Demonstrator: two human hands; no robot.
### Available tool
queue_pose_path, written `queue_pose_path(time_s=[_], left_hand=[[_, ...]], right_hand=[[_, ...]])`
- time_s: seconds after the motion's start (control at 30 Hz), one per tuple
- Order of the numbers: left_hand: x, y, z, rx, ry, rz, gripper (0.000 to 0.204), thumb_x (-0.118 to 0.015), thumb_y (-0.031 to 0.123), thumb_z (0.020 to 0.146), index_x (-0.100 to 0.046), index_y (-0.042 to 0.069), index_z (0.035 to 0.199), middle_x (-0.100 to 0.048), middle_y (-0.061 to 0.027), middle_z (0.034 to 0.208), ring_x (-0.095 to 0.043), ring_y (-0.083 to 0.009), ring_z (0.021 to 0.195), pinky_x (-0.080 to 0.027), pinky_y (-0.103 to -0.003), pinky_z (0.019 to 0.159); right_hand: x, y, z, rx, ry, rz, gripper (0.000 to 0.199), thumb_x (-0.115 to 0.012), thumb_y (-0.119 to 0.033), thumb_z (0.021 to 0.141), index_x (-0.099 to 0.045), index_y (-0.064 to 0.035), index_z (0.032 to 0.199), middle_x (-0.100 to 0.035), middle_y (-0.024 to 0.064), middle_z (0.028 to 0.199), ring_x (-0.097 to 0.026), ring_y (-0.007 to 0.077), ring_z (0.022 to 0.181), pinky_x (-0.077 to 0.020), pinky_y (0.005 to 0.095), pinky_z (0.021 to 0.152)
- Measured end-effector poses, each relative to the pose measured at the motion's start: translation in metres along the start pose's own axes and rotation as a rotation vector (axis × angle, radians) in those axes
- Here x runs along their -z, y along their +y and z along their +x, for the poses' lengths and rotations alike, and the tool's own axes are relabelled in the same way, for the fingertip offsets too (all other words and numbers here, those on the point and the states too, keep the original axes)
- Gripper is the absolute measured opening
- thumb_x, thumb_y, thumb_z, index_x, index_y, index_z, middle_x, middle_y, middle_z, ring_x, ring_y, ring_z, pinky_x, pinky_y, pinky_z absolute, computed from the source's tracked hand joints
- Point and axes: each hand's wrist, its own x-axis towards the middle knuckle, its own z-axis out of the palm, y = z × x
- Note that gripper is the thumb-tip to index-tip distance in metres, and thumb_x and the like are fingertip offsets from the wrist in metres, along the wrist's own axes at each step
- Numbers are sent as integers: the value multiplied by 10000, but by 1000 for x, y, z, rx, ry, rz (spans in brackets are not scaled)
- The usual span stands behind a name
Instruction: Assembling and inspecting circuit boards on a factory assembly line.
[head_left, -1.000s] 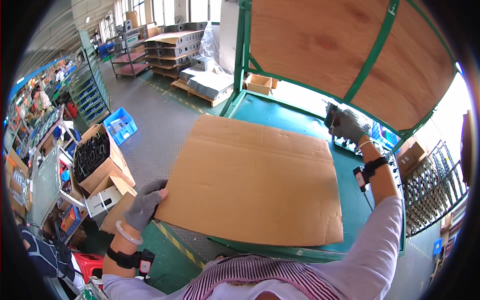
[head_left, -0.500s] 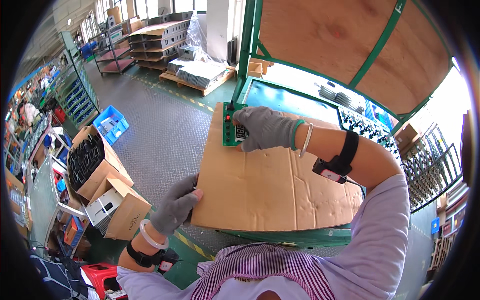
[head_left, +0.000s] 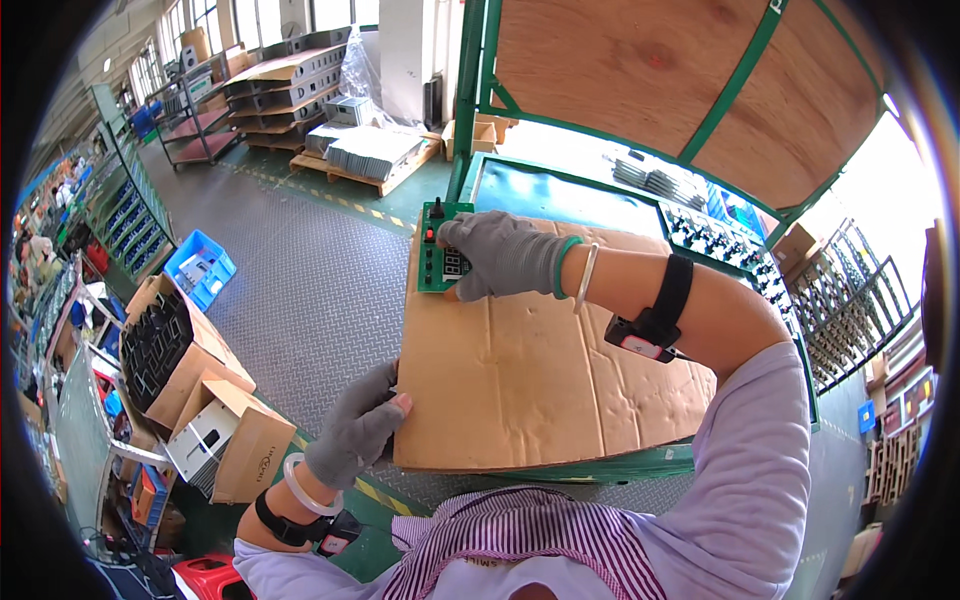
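right hand [head_left: 505,255] closed on circuit board [head_left: 443,250] | left hand [head_left: 360,425] grips cardboard sheet [head_left: 540,370] edge

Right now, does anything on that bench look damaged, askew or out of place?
The cardboard sheet on the green bench is creased and dented, and its near edge overhangs the bench. The left hand grips its near corner; the right hand rests on a green circuit board at its far corner. Nothing is spilled.
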Motion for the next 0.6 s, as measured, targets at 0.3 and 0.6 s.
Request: queue_pose_path(time_s=[0.3,0.6], left_hand=[[43,12,84,-177,347,272,415,-477,300,902,-450,53,1235,-576,-60,898,-592,-140,730,-480,-255,594],[18,34,123,-280,271,758,390,-469,224,896,-480,-34,1189,-556,-73,979,-517,-117,869,-438,-229,766]], right_hand=[[57,57,-68,-225,281,199,428,-708,-356,705,-609,-91,1027,-611,72,888,-591,188,822,-475,328,716],[2,308,-213,-766,61,-162,212,-546,-129,776,-640,-103,965,-661,105,890,-643,229,829,-504,365,714]])
